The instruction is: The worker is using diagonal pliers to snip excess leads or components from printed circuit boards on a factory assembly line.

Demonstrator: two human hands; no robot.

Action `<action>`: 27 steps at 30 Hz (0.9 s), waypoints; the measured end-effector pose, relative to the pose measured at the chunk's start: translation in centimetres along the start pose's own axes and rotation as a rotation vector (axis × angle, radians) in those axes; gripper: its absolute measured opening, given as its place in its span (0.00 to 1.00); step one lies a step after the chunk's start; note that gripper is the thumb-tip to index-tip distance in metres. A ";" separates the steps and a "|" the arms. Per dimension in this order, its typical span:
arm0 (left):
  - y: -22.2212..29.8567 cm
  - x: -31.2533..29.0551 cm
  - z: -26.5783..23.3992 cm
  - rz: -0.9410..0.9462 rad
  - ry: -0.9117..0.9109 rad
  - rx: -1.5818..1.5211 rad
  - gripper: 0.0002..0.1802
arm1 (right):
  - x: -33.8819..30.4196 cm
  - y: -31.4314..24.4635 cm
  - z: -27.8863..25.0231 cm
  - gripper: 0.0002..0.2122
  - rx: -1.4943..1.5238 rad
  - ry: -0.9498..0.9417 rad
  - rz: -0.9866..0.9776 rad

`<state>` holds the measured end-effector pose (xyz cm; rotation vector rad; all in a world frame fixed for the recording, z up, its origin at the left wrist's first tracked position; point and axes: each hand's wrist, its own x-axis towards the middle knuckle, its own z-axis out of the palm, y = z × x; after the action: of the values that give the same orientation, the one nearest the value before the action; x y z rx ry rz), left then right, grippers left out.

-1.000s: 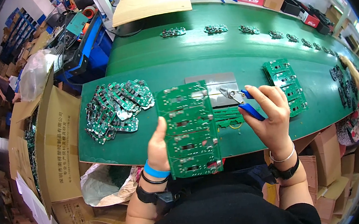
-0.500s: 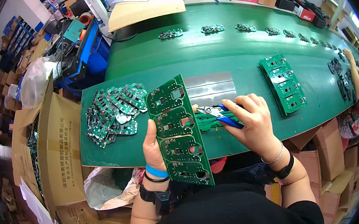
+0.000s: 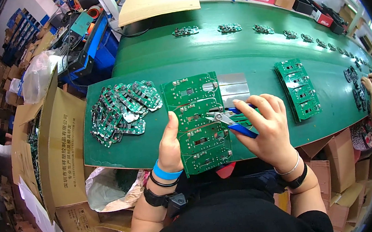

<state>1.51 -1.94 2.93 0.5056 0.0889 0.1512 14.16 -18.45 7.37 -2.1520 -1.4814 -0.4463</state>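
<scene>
A green circuit board panel (image 3: 199,133) of several joined boards is held above the bench by my left hand (image 3: 168,141), thumb along its left edge and the other fingers hidden behind it. My right hand (image 3: 265,130) grips blue-handled cutting pliers (image 3: 241,129). Their metal jaws lie over the panel's right side, at a seam between two boards; whether they touch it I cannot tell. To the left lies a heap of separated small boards (image 3: 123,107). A stack of uncut panels (image 3: 298,89) stands to the right. Behind the pliers is a grey metal plate (image 3: 234,87).
A row of small boards (image 3: 229,27) runs along the green belt (image 3: 155,50) at the back. An open carton (image 3: 64,152) stands left, with a plastic-lined bag (image 3: 111,188) beside it. At far right another person's hand (image 3: 370,83) reaches among dark parts (image 3: 355,87).
The panel has turned flatter toward me and shifted right. The pliers' jaws have come from beside its right edge to over it.
</scene>
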 end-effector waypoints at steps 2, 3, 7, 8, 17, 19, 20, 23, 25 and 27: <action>-0.2 0.2 0.0 0.030 0.038 0.058 0.35 | 0.4 -0.3 0.2 0.25 0.005 -0.007 -0.002; -0.3 0.1 0.0 0.060 0.074 0.117 0.34 | 0.4 -0.4 0.2 0.25 -0.005 -0.008 -0.009; -0.3 0.2 0.3 0.088 0.125 0.270 0.36 | 0.5 -0.6 0.3 0.26 -0.020 -0.018 -0.018; -0.3 0.2 0.3 0.086 0.117 0.286 0.36 | 0.5 -0.6 0.3 0.26 -0.019 -0.020 -0.018; -0.1 0.3 0.6 0.165 0.128 0.446 0.35 | 0.4 -0.5 0.6 0.28 -0.046 -0.036 -0.033; -0.1 0.4 0.5 0.152 0.131 0.410 0.35 | 0.4 -0.3 0.7 0.29 -0.097 0.007 -0.079; -0.1 0.4 0.4 0.144 0.123 0.396 0.36 | 0.4 -0.3 0.8 0.29 -0.096 0.006 -0.080; -0.1 0.4 0.1 0.123 0.117 0.364 0.36 | 0.3 -0.1 1.1 0.28 -0.116 0.032 -0.103; -0.1 0.4 -0.1 0.108 0.116 0.346 0.36 | 0.2 0.0 1.2 0.27 -0.098 0.030 -0.111; 0.0 0.2 -0.2 0.098 0.125 0.331 0.37 | 0.3 0.2 1.1 0.27 -0.077 0.074 -0.094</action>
<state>1.69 -1.78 2.72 0.8314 0.2131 0.2665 14.46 -17.70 6.53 -2.1056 -1.5522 -0.6192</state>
